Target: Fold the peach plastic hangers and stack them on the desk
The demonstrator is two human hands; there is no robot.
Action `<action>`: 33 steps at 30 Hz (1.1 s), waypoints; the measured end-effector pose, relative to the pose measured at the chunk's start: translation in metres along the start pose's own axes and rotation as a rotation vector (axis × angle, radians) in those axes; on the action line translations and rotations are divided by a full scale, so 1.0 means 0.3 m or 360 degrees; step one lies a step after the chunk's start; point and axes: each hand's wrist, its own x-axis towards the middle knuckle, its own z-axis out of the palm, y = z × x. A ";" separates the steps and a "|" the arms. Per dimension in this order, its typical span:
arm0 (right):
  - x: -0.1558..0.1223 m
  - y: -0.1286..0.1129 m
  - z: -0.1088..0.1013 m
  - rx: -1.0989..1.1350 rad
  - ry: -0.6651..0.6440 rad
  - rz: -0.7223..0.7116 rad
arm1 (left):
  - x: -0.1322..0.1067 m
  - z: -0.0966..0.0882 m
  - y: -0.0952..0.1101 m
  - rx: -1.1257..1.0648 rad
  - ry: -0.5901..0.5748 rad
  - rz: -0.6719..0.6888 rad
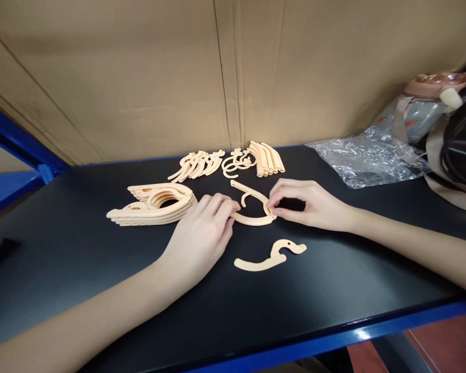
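Note:
A cream plastic folding hanger (253, 220), partly put together, lies on the black tabletop with its hook curling inside. My left hand (204, 233) pinches the end of its curved lower arm. At the hinge on the other side, my right hand (310, 204) grips the joint between thumb and index finger. Closer to me rests a loose curved hanger piece (260, 265) with a bird-like head and a small hole, touched by neither hand. Left of my left hand sits a stack of folded hangers (178, 210).
Along the back lie a row of curved hanger pieces (198, 165), several loose hooks (236, 161) and a bundle of straight arms (267, 159). Crumpled clear plastic (367, 158) and a bag with straps (458, 150) occupy the right. Cardboard (159, 77) stands behind; a blue rail (334, 331) edges the front.

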 end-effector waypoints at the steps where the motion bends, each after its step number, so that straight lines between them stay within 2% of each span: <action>1: -0.001 -0.005 0.002 0.0015 -0.0042 -0.0038 | -0.002 -0.002 0.001 0.0085 -0.0015 -0.0011; 4: -0.004 -0.018 0.008 0.0017 -0.0099 -0.0080 | -0.005 -0.008 0.005 0.0166 -0.0037 0.0033; 10: -0.013 -0.038 0.010 -0.0048 -0.0100 -0.0052 | -0.004 -0.016 0.011 -0.0014 -0.0040 0.0009; 18: -0.034 -0.114 0.022 0.0156 -0.0335 -0.0202 | -0.002 -0.022 0.000 -0.0149 -0.0158 0.0050; 20: -0.035 -0.111 0.029 0.0060 -0.0234 -0.0232 | 0.002 -0.019 -0.004 -0.0174 -0.0138 0.0074; 22: -0.033 -0.092 0.034 -0.0167 -0.0089 -0.0240 | 0.004 -0.018 -0.009 -0.0178 -0.0110 0.0102; 24: -0.028 -0.068 0.033 -0.0420 -0.0041 -0.0241 | 0.006 -0.019 -0.013 -0.0154 -0.0083 0.0132; 28: -0.024 -0.055 0.030 -0.0664 -0.0101 -0.0343 | 0.006 -0.027 -0.014 0.0003 -0.0054 0.0224; 33: -0.029 -0.103 0.036 -0.0906 -0.0247 -0.0504 | 0.007 -0.029 -0.008 0.0053 -0.0006 0.0228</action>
